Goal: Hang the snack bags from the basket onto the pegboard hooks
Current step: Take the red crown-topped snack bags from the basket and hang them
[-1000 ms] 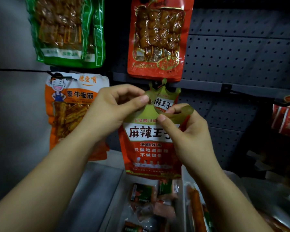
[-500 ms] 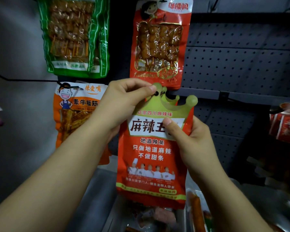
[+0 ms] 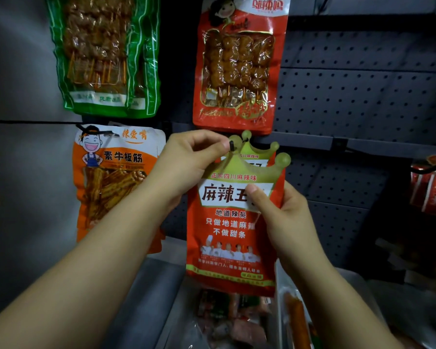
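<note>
A red snack bag with a gold crown-shaped top [image 3: 230, 230] hangs upright in front of the dark pegboard [image 3: 363, 102]. My left hand [image 3: 189, 162] pinches the crown's upper left edge right beside the black tip of a hook [image 3: 232, 145]. My right hand [image 3: 285, 217] grips the bag's right side, thumb across the white label. A second bag of the same kind [image 3: 258, 150] peeks out behind the crown, on that hook. The basket [image 3: 350, 278] below holds more snack packs [image 3: 234, 321].
Hanging on the board are a green skewer bag [image 3: 103, 54], a red skewer bag [image 3: 239, 64] and an orange bag [image 3: 111, 177] at left. Red packs [image 3: 431, 190] hang at the right edge. A long black hook [image 3: 30, 121] juts out at left.
Both hands have raised the red bag and opened it out flat. Its crown top now sits level with the hook tip, and my right thumb has slid onto the white label.
</note>
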Tool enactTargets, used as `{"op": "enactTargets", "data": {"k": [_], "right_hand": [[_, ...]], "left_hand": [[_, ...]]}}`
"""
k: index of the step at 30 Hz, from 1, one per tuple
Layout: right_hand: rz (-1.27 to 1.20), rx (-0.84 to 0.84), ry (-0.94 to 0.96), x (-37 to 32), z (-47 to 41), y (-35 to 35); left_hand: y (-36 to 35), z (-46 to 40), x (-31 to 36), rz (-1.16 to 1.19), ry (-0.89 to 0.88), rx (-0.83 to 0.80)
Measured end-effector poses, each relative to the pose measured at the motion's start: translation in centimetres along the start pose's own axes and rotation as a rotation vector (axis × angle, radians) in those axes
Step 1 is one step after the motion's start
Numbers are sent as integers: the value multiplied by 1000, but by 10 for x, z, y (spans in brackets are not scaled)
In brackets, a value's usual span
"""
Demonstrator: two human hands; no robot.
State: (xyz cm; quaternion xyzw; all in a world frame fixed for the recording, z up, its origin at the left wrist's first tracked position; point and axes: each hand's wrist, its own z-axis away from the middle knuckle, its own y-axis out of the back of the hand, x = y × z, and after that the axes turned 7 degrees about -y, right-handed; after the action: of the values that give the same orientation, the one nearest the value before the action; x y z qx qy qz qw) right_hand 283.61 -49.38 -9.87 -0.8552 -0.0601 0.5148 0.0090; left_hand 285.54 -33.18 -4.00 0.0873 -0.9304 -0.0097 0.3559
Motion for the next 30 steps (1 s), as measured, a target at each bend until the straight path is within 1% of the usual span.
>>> {"op": "enactTargets", "data": {"k": [3,5,7,10,12,15,16,19,22,27,30], "right_hand": [[16,77,0,12,-18,2],[18,132,-53,21,-33,4],[38,180,-107,29,-48,6],[135,269,-125,40,-68,10],[248,333,-96,47,-79,13],[560,475,-23,53,-95,18],[600,496,-6,55,-99,20],[575,455,-13,61,-108,23],[529,442,-45,66,-115,24],[491,472,-71,71,-120,20],[440,444,-90,76,-116,15]], "left_hand": [[-7,-13,-13,-91,-70,37],[-11,-21,-26,-122,-75,12],[-15,-25,-45,-116,-8,-1],[-19,-27,-74,-20,158,19],[-22,-31,-91,-22,219,43],[-26,-41,-108,-62,235,98],[-29,-44,-113,-76,238,104],[-36,-50,-125,-96,256,104],[-42,-53,-132,-41,265,105],[-43,-54,-140,-103,199,136],[-41,-51,-146,-127,182,157]]}}
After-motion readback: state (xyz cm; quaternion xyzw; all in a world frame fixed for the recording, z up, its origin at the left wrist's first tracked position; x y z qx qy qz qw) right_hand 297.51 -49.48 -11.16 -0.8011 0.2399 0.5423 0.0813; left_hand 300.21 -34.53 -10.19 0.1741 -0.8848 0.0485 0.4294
